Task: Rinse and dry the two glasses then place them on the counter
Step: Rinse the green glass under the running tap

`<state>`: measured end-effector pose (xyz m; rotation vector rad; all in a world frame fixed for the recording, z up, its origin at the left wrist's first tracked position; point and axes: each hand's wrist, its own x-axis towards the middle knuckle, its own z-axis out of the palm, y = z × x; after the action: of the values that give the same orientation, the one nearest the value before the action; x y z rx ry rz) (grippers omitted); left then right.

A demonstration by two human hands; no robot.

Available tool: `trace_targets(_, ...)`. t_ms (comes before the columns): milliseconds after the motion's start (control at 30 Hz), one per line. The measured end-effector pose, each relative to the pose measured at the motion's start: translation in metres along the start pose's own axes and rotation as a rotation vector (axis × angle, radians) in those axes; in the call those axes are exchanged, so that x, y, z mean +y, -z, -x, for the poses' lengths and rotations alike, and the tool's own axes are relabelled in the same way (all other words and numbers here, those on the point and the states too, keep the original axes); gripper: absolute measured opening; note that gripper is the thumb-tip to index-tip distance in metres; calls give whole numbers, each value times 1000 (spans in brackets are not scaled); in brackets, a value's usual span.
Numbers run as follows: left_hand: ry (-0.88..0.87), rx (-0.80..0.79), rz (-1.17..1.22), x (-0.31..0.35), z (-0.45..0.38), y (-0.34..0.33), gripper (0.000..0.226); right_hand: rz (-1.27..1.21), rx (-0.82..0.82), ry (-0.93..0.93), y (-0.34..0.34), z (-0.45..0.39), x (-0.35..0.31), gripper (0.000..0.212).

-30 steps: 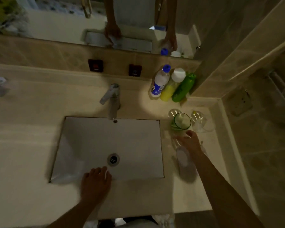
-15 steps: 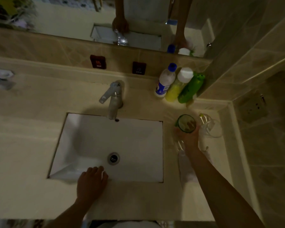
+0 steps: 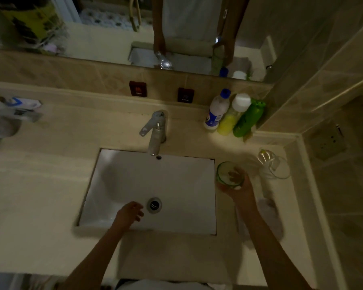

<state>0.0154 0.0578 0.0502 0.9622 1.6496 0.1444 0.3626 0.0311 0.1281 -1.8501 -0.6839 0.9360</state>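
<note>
My right hand (image 3: 240, 190) grips a green-tinted glass (image 3: 230, 174), held just off the counter at the right edge of the white sink (image 3: 176, 225); my fingers show through its wall. A clear glass (image 3: 274, 166) stands on the beige counter (image 3: 40, 206) to the right, untouched. A pale cloth (image 3: 269, 214) lies on the counter beside my right forearm. My left hand (image 3: 129, 213) hovers over the basin near the drain (image 3: 154, 204), fingers loosely apart, holding nothing.
A chrome tap (image 3: 155, 130) stands behind the sink, no water running. Three bottles, white with a blue cap (image 3: 216, 111), yellow (image 3: 232, 118) and green (image 3: 248, 118), stand at the back right. A tiled wall closes the right side. Toiletries (image 3: 13, 109) sit at far left.
My right hand closed around the green glass and lifted it toward the sink. My left hand left the sink's front rim and moved forward over the basin.
</note>
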Motion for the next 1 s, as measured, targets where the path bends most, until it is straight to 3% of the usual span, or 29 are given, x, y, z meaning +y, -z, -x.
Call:
trace_targets(100,-134,-101,233,32,10,12,11,-94,-156,-41,-25,26,-8,84)
trace_targets(200,-333,-266,270,51,26,15,28,-161,-240,-95,-57,47,-14,95)
trace_targets(300,-416,-373,252,67,42,13,40,-146,-282,-110,-96,62,-22,94)
trace_targets(367,-415,-404,295,71,45,16,45,-165,-295,-139,-121,66,-32,86)
trace_targets(433,-393,-410,301,66,39,22,52,-157,-278,-169,-144,70,-42,60)
trace_targets(500,-396,-456,268,59,33,29,63,-41,-297,-154,-163,77,-47,61)
trace_targets(567,-411,-495,245,55,26,35,75,-13,-353,-185,-176,89,-48,76)
trace_targets(700,-359,-396,368,48,12,45,99,-189,-422,-293,-195,109,-50,39)
trace_targets(800,-333,-304,420,39,-5,53,109,-229,-459,-334,-202,120,-51,47)
trace_targets(900,-295,-325,535,36,-14,60,122,-202,-527,-372,-199,125,-43,52)
trace_targets(1000,-283,-343,537,33,-21,63,117,-31,-546,-292,-188,110,-44,33)
